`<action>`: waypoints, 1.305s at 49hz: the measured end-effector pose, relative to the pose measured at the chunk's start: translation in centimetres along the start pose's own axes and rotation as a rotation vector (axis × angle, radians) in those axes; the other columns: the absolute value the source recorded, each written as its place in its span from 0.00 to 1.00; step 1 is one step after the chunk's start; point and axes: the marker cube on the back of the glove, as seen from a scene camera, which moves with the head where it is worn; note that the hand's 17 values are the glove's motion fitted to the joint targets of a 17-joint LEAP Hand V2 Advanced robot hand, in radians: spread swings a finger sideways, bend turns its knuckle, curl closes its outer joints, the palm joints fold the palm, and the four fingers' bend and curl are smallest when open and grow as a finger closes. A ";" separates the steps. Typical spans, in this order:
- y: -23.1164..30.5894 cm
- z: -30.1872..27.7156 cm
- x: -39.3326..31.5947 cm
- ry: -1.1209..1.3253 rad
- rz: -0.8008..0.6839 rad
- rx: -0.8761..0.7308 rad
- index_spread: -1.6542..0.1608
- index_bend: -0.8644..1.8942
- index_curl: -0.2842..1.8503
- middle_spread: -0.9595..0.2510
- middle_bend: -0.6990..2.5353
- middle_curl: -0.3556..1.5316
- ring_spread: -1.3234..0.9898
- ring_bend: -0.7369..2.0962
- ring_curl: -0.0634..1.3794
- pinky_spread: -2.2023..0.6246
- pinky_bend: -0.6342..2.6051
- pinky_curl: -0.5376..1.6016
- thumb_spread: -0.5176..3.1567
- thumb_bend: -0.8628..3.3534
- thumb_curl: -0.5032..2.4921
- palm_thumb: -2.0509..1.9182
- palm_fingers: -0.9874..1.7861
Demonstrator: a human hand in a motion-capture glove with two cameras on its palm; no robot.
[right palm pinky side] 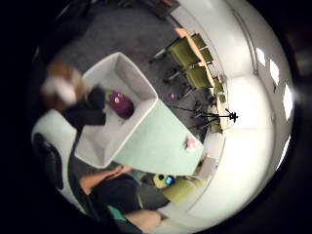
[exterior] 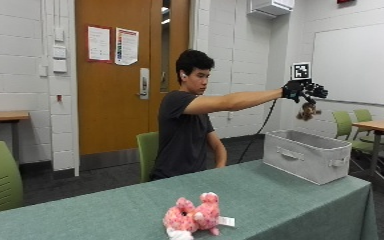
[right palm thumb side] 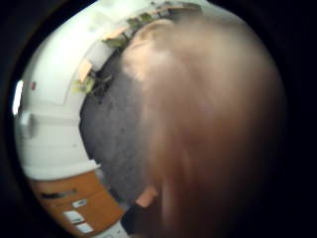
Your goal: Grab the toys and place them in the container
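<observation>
We see the counter (exterior: 298,200) under a green cloth, with the grey bin (exterior: 305,156) at its far end near the corner. In the bin lies a purple toy (right palm pinky side: 121,104), seen from the palm view. A pink toy (exterior: 193,216) lies on the counter at the near end, well apart from the bin. A person sits behind the counter with the right arm stretched out high above the bin; the hand (exterior: 302,90) grips a brown toy (exterior: 306,112), which hangs under the fingers.
</observation>
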 end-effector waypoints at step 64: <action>31.2 1.2 31.9 0.299 0.650 0.003 0.76 0.37 0.26 0.74 0.30 0.40 0.50 0.41 0.25 0.78 0.49 0.40 0.38 0.18 0.24 0.48 0.35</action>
